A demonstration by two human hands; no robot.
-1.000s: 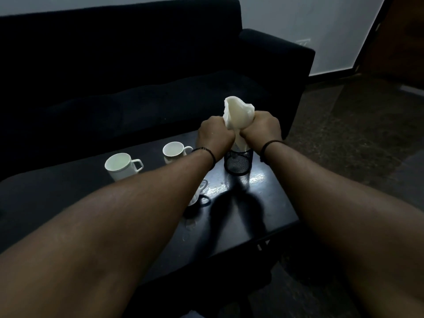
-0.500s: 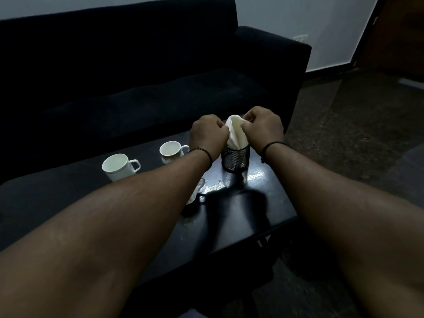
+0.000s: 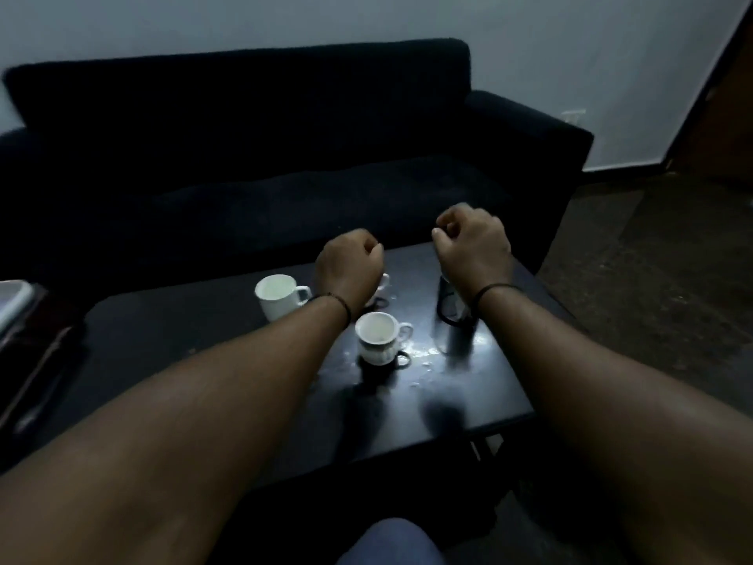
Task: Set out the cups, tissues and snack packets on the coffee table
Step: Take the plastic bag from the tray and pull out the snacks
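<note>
Three white cups stand on the black coffee table [image 3: 171,344]. One cup [image 3: 277,295] is at the left, one cup [image 3: 377,338] is nearer me, and a third cup [image 3: 382,281] is mostly hidden behind my left wrist. The black mesh holder [image 3: 448,303] sits under my right wrist, and the tissues in it are hidden. My left hand [image 3: 350,267] hovers above the cups with its fingers curled shut and nothing in them. My right hand [image 3: 472,246] hangs over the holder, also curled shut and holding nothing.
A black sofa [image 3: 260,165] runs along the far side of the table. A dark object with a pale top [image 3: 16,303] lies at the left edge. Bare floor [image 3: 660,279] lies to the right. Wet shine [image 3: 432,352] marks the tabletop by the near cup.
Both hands let go of the white tissue, pushed it into the mesh holder, then lifted away and apart. The camera tilted up, so the table appears lower.
</note>
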